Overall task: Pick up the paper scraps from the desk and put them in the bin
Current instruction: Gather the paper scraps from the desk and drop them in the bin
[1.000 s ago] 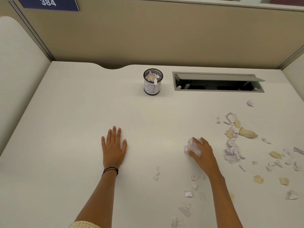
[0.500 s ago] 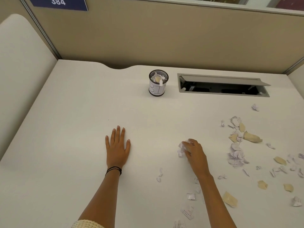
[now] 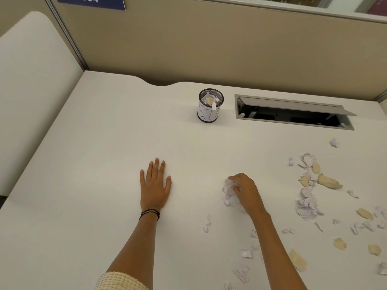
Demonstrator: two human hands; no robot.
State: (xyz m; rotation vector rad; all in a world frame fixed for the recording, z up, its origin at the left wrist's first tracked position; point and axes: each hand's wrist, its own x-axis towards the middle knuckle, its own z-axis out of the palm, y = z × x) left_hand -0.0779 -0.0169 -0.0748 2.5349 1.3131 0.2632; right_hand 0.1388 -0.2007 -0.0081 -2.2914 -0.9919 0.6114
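Observation:
My right hand [image 3: 246, 190] curls its fingers round a bunch of crumpled white paper scraps [image 3: 228, 191] just above the white desk [image 3: 104, 164]. My left hand [image 3: 155, 185] lies flat on the desk with straight fingers, holding nothing. A small mesh bin [image 3: 210, 108] labelled in marker stands at the back centre, with scraps inside it. Several white and tan scraps [image 3: 307, 191] lie scattered over the right side of the desk. More scraps [image 3: 243, 273] lie near the front under my right forearm.
An open cable hatch [image 3: 293, 113] is sunk into the desk right of the bin. Beige partition walls close the back and right. A white side panel [image 3: 31, 84] rises along the left edge.
My right hand has closed round a bunch of scraps and drawn it leftwards, away from the pile. The left hand has stayed flat. The camera has tilted a little.

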